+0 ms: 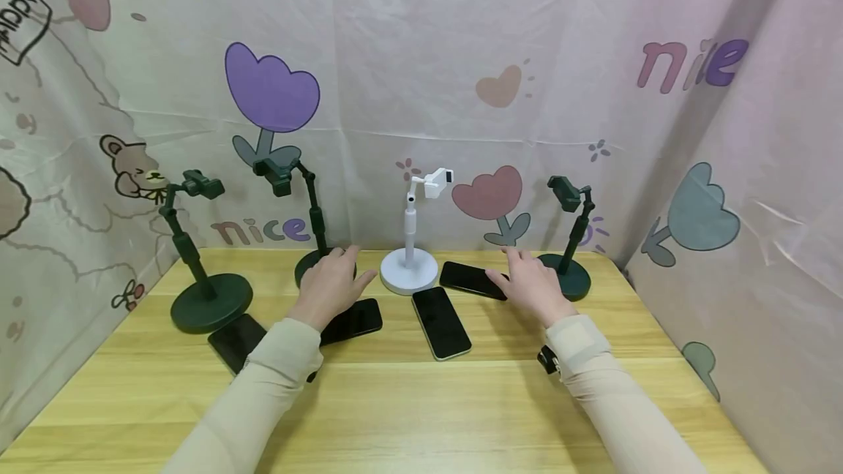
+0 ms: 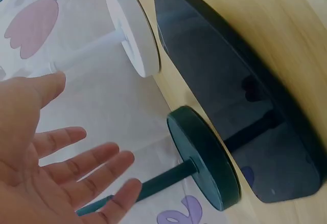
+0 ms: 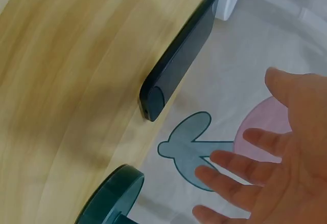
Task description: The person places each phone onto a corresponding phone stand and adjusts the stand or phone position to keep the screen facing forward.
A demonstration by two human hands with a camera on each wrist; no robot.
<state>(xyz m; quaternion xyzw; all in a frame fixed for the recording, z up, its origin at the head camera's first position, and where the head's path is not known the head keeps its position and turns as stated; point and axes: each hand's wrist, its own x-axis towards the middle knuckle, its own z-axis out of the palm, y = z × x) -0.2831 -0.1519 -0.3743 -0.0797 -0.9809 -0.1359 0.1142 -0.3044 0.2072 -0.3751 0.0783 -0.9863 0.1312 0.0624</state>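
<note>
My left hand (image 1: 331, 285) hovers with spread fingers in front of a dark green phone stand (image 1: 317, 219), and nothing is in its grasp. Below it a black smartphone (image 1: 358, 319) lies screen up, partly hidden by the hand in the head view. My right hand (image 1: 533, 287), likewise with fingers apart and holding nothing, is above the table beside another dark green phone stand (image 1: 573, 280). Near its thumb lies a second black smartphone (image 1: 464, 278). Between the hands are a white phone stand (image 1: 410, 273) and a light-edged smartphone (image 1: 441, 322).
At the left stands one more dark green phone stand (image 1: 212, 302), with a black smartphone (image 1: 233, 341) in front of it, partly covered by the left sleeve. A printed curtain (image 1: 408, 57) rises behind the wooden table (image 1: 421, 415) and along its sides.
</note>
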